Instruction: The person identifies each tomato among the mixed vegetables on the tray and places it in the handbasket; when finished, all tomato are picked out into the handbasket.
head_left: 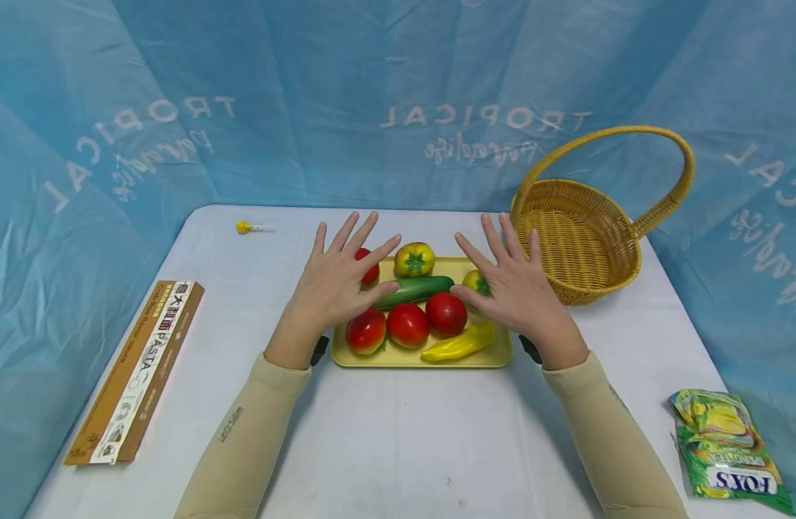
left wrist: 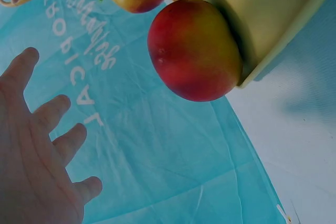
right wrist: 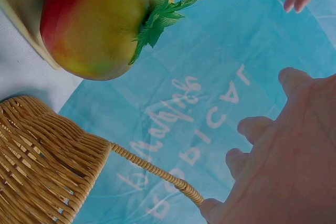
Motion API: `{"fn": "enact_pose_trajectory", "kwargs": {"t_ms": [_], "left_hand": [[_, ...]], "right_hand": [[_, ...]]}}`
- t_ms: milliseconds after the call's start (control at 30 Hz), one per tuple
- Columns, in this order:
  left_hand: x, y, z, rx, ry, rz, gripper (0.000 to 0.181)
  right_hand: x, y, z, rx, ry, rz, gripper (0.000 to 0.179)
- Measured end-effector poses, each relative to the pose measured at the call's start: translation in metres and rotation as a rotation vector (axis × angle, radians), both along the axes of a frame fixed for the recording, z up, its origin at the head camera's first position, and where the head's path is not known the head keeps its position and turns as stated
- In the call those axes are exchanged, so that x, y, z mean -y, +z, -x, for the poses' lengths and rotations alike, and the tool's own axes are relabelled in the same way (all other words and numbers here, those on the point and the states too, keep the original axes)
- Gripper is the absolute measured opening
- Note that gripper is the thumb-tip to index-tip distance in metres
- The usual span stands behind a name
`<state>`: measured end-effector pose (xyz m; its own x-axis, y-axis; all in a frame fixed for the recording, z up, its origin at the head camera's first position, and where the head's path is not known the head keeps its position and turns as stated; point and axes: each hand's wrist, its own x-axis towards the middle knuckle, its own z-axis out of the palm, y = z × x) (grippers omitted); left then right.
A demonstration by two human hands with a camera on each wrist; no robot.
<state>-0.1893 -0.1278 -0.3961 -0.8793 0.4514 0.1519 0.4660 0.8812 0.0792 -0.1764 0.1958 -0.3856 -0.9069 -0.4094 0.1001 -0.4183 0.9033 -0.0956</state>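
My left hand [head_left: 336,285] is held over the left side of a yellow tray [head_left: 417,365], fingers spread and holding nothing. On the other side, my right hand [head_left: 518,292] hovers with its fingers fanned out, near the basket. The tray bears a green cucumber [head_left: 420,289], several red round fruits [head_left: 407,325], a long yellow fruit or pepper [head_left: 459,344] and a yellow fruit with a green leafy top [head_left: 414,259]. A second leafy-topped fruit [head_left: 477,282] is partly covered by my right hand. One red fruit [head_left: 370,268] shows behind my left fingers.
A wicker basket [head_left: 582,241] with a tall handle stands at the back right. To the left lies a long pasta box [head_left: 135,371], with a yellow lollipop [head_left: 244,227] behind it. A green Fox's bag [head_left: 729,450] rests at the front right. Blue curtain surrounds the white table.
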Motion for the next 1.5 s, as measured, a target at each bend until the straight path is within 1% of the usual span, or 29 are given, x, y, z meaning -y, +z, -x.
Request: {"fn": "enact_pose_trajectory", "kwargs": {"t_ms": [233,400,633,833,967,1100,1200,1300,1400,1500], "left_hand": [[0.002,0.004,0.0,-0.022,0.001,-0.007,0.078],[0.002,0.005,-0.001,-0.015,0.0,-0.006,0.078],[0.004,0.004,-0.002,-0.003,0.012,-0.003,0.079],[0.005,0.005,-0.002,0.001,0.02,-0.022,0.079],[0.008,0.006,-0.001,0.005,0.031,-0.021,0.078],[0.013,0.005,0.001,0.0,0.046,-0.015,0.078],[0.018,0.006,0.001,0.002,0.062,-0.027,0.077],[0.023,0.009,0.001,0.005,0.077,-0.051,0.074],[0.03,0.012,0.0,0.009,0.096,-0.074,0.072],[0.039,0.014,0.002,0.026,0.127,-0.12,0.071]], "right_hand": [[0.001,0.0,0.0,0.01,0.001,0.007,0.084],[0.001,0.0,0.0,0.021,0.001,0.004,0.084],[0.0,0.0,0.001,0.051,0.005,0.028,0.086],[-0.004,0.0,0.004,0.057,0.011,0.035,0.085],[-0.007,0.001,0.006,0.064,0.032,0.099,0.086],[-0.011,-0.001,0.009,0.05,0.051,0.173,0.087],[-0.013,-0.002,0.011,0.047,0.064,0.227,0.089],[-0.014,-0.003,0.012,0.053,0.069,0.292,0.09],[-0.016,-0.003,0.014,0.073,0.069,0.395,0.091],[-0.017,-0.004,0.015,0.119,0.086,0.563,0.091]]}}
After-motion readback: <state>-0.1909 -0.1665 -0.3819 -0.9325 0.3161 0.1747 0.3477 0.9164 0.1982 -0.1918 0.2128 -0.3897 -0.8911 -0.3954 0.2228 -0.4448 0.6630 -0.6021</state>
